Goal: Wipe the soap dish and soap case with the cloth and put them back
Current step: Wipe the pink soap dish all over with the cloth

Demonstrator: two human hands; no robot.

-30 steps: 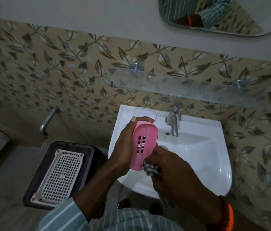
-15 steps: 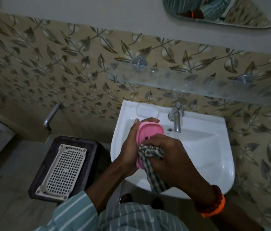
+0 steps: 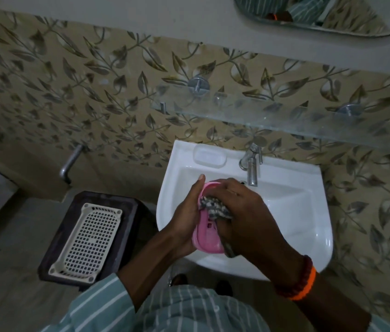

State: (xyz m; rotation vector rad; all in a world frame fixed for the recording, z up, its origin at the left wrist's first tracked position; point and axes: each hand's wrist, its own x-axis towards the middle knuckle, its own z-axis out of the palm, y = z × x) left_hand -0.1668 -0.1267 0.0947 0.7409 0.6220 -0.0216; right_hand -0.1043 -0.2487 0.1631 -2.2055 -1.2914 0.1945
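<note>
My left hand [image 3: 185,216] holds a pink slotted soap dish [image 3: 207,236] over the white sink [image 3: 292,226], gripping its left edge with the hollow side facing up. My right hand [image 3: 241,212] presses a bunched checked cloth [image 3: 214,208] into the upper half of the dish. A tail of the cloth hangs below my right palm. A clear soap case [image 3: 209,158] rests on the sink's back ledge, left of the tap [image 3: 251,165].
A glass shelf [image 3: 273,123] juts from the leaf-patterned wall above the sink. Left of the sink, a dark stool [image 3: 126,212] carries a cream perforated tray [image 3: 88,238]. A metal pipe [image 3: 70,161] sticks out of the wall. A mirror [image 3: 321,17] hangs top right.
The dish has tilted from upright to hollow side up. My right hand has carried the cloth from the dish's lower end up into its upper half.
</note>
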